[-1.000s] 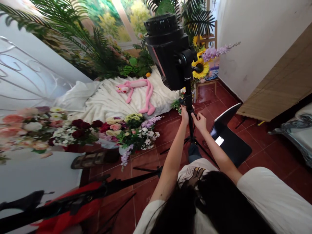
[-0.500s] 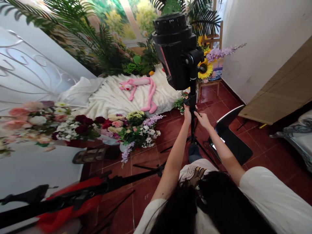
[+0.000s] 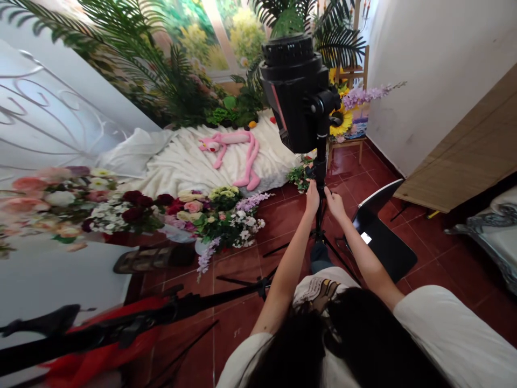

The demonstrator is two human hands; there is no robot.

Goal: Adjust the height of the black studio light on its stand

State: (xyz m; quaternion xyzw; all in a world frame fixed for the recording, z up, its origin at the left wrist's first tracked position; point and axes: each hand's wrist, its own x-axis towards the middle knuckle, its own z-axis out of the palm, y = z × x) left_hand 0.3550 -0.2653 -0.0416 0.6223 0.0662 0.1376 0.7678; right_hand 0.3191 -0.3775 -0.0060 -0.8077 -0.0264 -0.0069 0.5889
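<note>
A black studio light (image 3: 297, 97) is mounted on top of a black light stand (image 3: 320, 213) in front of me. My left hand (image 3: 312, 198) is closed at the left side of the stand's pole, just below its collar. On the other side, my right hand (image 3: 334, 203) has its fingers curled in against the pole. The fingertips of both hands are partly hidden. The stand's legs spread over the floor near my foot (image 3: 319, 256).
A black chair (image 3: 388, 248) with a phone (image 3: 365, 237) on it stands to the right. Artificial flowers (image 3: 194, 210) fill the left. Behind, a pink plush toy (image 3: 236, 138) lies on a white blanket (image 3: 177, 156). Another black stand (image 3: 197, 304) crosses the lower left.
The studio light sits a little lower and farther right in view. Both hands have moved slightly down, still at the stand's pole. The phone on the chair shows more clearly.
</note>
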